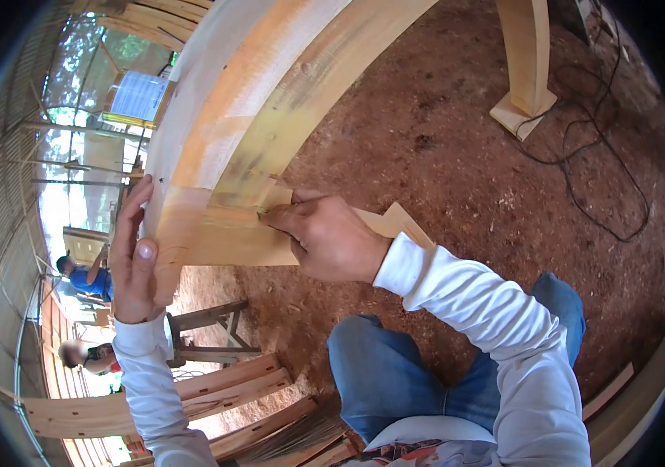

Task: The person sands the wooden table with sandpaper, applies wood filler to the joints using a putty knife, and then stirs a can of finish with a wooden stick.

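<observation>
A large curved wooden piece (270, 124) with orange, pale and yellowish bands fills the upper middle. My left hand (135, 257) rests against its left edge, thumb and fingers apart, holding nothing. Near the joint at the lower part of the wood is my right hand (321, 233), its fingers bent and pressed together at the surface. A small dark tip shows at those fingertips, too small to name. Beneath the right hand, a flat wooden end (239, 241) spans the piece.
A wooden leg (527, 62) stands on a small board at the upper right, beside a black cable (570, 163) on the dirt floor. Trestle (219, 327) and planks (83, 416) lie lower left. Two people (87, 279) (91, 356) are in the left background.
</observation>
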`<state>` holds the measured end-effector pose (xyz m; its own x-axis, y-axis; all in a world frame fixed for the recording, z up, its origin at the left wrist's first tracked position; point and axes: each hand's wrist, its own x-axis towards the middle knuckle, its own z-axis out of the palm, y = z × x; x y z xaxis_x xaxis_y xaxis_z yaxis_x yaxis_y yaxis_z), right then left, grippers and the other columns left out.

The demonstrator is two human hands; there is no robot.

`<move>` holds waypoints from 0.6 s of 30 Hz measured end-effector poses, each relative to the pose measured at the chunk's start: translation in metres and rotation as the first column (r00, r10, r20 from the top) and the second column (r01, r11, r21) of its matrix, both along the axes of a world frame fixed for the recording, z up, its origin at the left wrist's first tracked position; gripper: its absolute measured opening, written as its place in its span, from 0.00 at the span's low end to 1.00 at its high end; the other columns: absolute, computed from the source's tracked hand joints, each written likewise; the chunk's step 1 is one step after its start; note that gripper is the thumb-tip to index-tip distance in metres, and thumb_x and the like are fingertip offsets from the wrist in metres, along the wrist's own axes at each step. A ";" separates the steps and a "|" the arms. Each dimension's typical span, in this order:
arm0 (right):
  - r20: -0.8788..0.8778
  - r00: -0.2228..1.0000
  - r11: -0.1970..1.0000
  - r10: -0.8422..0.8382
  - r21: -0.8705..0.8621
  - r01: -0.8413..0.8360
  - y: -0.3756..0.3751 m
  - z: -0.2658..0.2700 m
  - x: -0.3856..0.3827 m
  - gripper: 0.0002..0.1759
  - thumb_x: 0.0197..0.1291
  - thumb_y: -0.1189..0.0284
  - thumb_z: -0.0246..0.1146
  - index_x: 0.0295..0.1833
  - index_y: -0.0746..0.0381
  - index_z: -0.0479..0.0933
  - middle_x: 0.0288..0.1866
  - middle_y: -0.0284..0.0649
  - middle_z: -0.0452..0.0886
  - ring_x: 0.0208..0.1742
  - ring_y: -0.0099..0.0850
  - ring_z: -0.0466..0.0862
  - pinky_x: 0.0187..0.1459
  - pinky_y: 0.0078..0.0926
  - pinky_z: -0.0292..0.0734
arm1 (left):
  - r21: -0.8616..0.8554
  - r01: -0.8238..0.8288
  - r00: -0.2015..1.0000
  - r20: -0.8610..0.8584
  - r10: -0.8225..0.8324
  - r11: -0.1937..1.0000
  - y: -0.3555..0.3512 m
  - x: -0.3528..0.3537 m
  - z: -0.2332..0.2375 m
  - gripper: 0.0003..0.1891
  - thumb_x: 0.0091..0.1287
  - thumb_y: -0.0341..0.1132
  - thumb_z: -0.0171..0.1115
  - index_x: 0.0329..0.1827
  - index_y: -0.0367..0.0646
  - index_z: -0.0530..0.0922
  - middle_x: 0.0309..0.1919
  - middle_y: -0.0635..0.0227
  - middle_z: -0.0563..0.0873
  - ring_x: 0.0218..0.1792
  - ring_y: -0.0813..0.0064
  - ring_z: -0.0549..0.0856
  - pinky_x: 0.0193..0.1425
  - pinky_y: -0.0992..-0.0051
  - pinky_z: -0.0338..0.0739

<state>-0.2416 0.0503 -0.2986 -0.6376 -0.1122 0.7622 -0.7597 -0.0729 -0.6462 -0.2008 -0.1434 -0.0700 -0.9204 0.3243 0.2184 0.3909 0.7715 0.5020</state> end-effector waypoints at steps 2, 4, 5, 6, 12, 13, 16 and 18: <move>-0.025 1.000 0.995 0.000 0.097 0.003 0.005 0.005 0.003 0.26 0.45 0.78 0.66 0.55 0.72 0.84 0.38 0.53 0.88 0.44 0.54 0.86 0.51 0.45 0.84 | 0.051 0.014 1.000 -0.014 -0.013 0.999 0.002 0.001 -0.004 0.41 0.75 0.58 0.61 0.79 0.32 0.68 0.81 0.46 0.66 0.82 0.55 0.66 0.86 0.57 0.55; -0.077 0.997 0.980 0.010 0.199 0.005 0.010 0.010 0.004 0.28 0.43 0.77 0.66 0.55 0.73 0.84 0.37 0.51 0.88 0.45 0.53 0.86 0.51 0.45 0.84 | 0.026 0.011 1.000 0.009 -0.012 1.000 -0.001 0.000 -0.003 0.44 0.75 0.61 0.60 0.81 0.32 0.64 0.82 0.48 0.65 0.82 0.55 0.65 0.86 0.57 0.55; -0.100 0.995 0.976 0.010 0.216 0.012 0.013 0.010 0.004 0.29 0.42 0.77 0.66 0.55 0.73 0.84 0.38 0.51 0.88 0.45 0.52 0.86 0.52 0.45 0.84 | 0.012 0.011 1.000 0.021 -0.012 1.000 -0.001 0.000 -0.002 0.46 0.75 0.63 0.60 0.82 0.32 0.62 0.82 0.49 0.65 0.82 0.55 0.64 0.86 0.56 0.55; -0.122 0.992 0.972 0.009 0.232 0.020 0.015 0.011 0.004 0.30 0.41 0.76 0.66 0.55 0.74 0.83 0.39 0.51 0.89 0.45 0.51 0.87 0.52 0.44 0.84 | 0.007 0.013 1.000 0.017 -0.013 1.000 0.000 0.000 -0.002 0.46 0.75 0.63 0.60 0.82 0.32 0.63 0.82 0.49 0.65 0.82 0.55 0.64 0.86 0.56 0.54; 0.008 1.000 0.995 0.001 0.100 -0.002 0.049 -0.006 -0.002 0.24 0.51 0.76 0.64 0.56 0.68 0.86 0.45 0.56 0.90 0.45 0.52 0.90 0.55 0.44 0.85 | 0.036 0.012 1.000 0.000 -0.012 0.999 0.000 -0.001 -0.004 0.45 0.75 0.63 0.60 0.81 0.32 0.64 0.81 0.48 0.66 0.82 0.55 0.65 0.86 0.57 0.55; 0.091 0.996 0.999 0.018 0.043 -0.022 0.053 -0.009 -0.006 0.22 0.53 0.77 0.63 0.56 0.66 0.87 0.46 0.57 0.90 0.45 0.52 0.90 0.56 0.45 0.85 | 0.050 0.017 1.000 0.005 -0.017 0.999 0.000 -0.001 -0.004 0.44 0.75 0.62 0.60 0.81 0.32 0.66 0.82 0.48 0.65 0.82 0.55 0.65 0.86 0.57 0.56; 0.473 0.872 0.980 0.125 0.080 -0.184 0.064 -0.002 -0.013 0.20 0.59 0.76 0.61 0.56 0.61 0.88 0.46 0.58 0.89 0.46 0.56 0.89 0.56 0.47 0.85 | 0.066 0.026 1.000 0.014 -0.027 0.997 0.000 0.000 -0.004 0.44 0.75 0.62 0.61 0.80 0.33 0.66 0.83 0.48 0.64 0.83 0.55 0.64 0.86 0.57 0.55; 0.399 0.902 0.984 0.166 -0.003 -0.180 0.040 -0.021 -0.033 0.22 0.60 0.75 0.61 0.59 0.58 0.88 0.43 0.56 0.89 0.44 0.52 0.89 0.53 0.45 0.84 | 0.065 0.028 0.999 0.020 -0.029 0.998 0.000 -0.001 -0.005 0.44 0.75 0.62 0.61 0.81 0.33 0.66 0.83 0.48 0.64 0.83 0.55 0.63 0.86 0.57 0.54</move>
<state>-0.2746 0.0904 -0.3199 -0.8544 -0.2693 0.4444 -0.4176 -0.1530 -0.8957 -0.2015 -0.1432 -0.0746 -0.9156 0.3361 0.2207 0.4012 0.7260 0.5585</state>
